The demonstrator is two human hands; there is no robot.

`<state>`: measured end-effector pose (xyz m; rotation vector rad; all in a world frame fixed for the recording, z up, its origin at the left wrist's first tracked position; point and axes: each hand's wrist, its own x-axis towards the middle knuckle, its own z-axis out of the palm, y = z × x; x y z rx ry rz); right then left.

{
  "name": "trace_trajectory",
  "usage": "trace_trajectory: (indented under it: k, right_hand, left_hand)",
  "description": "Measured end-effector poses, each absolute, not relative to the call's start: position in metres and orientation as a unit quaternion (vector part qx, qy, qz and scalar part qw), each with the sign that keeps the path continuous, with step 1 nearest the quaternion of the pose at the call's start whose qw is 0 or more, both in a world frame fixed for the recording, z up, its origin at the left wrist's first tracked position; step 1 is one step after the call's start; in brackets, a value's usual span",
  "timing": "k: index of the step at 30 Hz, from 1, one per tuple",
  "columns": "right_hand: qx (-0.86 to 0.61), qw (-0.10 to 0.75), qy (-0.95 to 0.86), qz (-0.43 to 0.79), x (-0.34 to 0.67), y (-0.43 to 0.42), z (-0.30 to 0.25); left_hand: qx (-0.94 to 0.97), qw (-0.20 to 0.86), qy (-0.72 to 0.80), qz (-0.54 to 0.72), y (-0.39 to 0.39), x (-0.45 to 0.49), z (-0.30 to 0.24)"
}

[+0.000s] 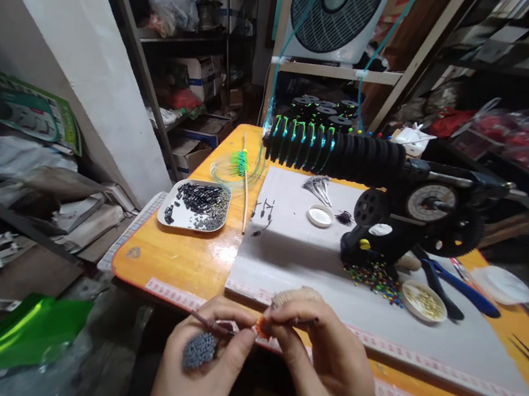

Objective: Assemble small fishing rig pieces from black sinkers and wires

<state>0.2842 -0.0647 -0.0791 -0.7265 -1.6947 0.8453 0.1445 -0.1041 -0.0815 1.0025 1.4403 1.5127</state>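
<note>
Grey bundle of thin sticks [199, 349], end-on in the left hand [201, 377], held off the near edge of the surface [183, 259]. Risk: it could scatter to the floor if the fist slackens.
Left grip: closed round the bundle, thumb and forefinger pinching one thin pin [210, 322].
Right hand [330, 378]: fingertip grip pressed together on a small orange piece [262, 326], just beside the pin's tip and easily dropped.
Beyond: pale mat [295, 257], tray [187, 219] of black parts, black winding machine [397, 193].

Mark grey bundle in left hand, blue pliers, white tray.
Grey rod bundle [199, 350]: head view, end face.
Blue-handled pliers [467, 291]: head view, blue handle.
White tray of black parts [185, 218]: head view, bare floor.
</note>
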Motion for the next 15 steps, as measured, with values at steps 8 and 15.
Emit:
trace_trajectory:
  k: [8,15]
  right_hand:
    - [-0.24,0.519,-0.804,0.163,0.287,-0.066,-0.077]
    - [-0.176,0.429,-0.885,0.053,0.297,-0.073,-0.074]
  left_hand:
    - [0.416,0.321,0.569,0.632,-0.105,0.148,-0.081]
    - [0.472,0.258,0.549,0.64,-0.108,0.142,-0.091]
